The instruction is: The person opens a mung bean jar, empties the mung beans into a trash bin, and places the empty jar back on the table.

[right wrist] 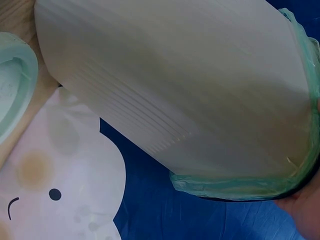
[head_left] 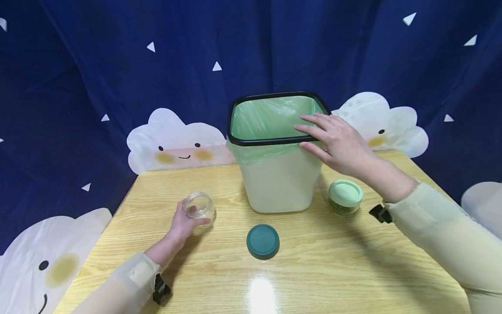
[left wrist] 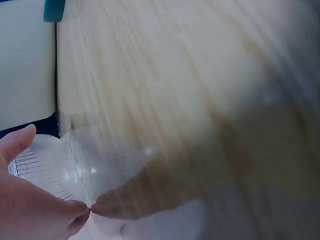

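Note:
At the left of the table, my left hand (head_left: pixel 182 224) grips a clear jar (head_left: pixel 199 206) without a lid, thumb on its near side. The jar's ribbed wall (left wrist: pixel 42 165) shows beside the thumb in the left wrist view. My right hand (head_left: pixel 338 138) is at the right front corner of a white trash bin (head_left: pixel 280 183), its fingers spread and fairly straight over the opening. A pale green bag (head_left: pixel 270 117) lines the bin under a black rim (head_left: pixel 274 141). Whether the right fingers touch the rim is unclear.
A dark teal lid (head_left: pixel 263 240) lies flat on the wooden table (head_left: pixel 219 274) in front of the bin. Right of the bin stands a small jar with a mint-green lid (head_left: pixel 345 193) and dark green contents. Behind hangs a blue curtain (head_left: pixel 188 52) with cloud cutouts.

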`<state>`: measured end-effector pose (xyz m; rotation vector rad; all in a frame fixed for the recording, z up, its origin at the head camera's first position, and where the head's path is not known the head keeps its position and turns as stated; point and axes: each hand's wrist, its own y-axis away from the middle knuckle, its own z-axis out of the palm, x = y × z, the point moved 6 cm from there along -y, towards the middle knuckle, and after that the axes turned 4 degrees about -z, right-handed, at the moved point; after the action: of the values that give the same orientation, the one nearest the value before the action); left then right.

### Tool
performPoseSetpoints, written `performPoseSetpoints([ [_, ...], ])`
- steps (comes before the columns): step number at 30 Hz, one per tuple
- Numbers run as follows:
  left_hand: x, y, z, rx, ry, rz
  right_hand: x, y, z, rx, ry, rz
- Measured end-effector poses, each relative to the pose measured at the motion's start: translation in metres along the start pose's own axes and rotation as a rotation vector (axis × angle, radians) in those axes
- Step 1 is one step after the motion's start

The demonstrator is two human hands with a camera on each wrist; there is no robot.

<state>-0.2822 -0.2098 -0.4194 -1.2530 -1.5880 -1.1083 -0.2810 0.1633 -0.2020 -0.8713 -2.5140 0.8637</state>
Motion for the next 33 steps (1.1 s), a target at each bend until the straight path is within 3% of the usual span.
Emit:
performPoseSetpoints([
  [10,0.001,0.003,-0.001,0.007,-0.065,0.036,-0.001,0.003,0.001,0.005,-0.005,0.001],
  [16,0.008,0.003,-0.003,0.019,-0.189,0.057,0.0,0.002,-0.001,-0.006,-0.003,0.001],
  [20,0.021,0.006,-0.004,0.014,-0.31,0.117,0.0,0.001,-0.003,-0.013,-0.007,-0.005],
  [24,0.038,0.012,-0.002,0.005,-0.427,0.226,-0.001,0.001,-0.004,-0.012,-0.009,-0.011],
  [28,0.058,0.018,0.0,-0.008,-0.471,0.328,-0.001,0.0,-0.003,-0.022,-0.008,-0.015],
  [33,0.084,0.028,0.002,-0.01,-0.505,0.401,-0.001,-0.001,-0.002,-0.047,-0.006,-0.027],
])
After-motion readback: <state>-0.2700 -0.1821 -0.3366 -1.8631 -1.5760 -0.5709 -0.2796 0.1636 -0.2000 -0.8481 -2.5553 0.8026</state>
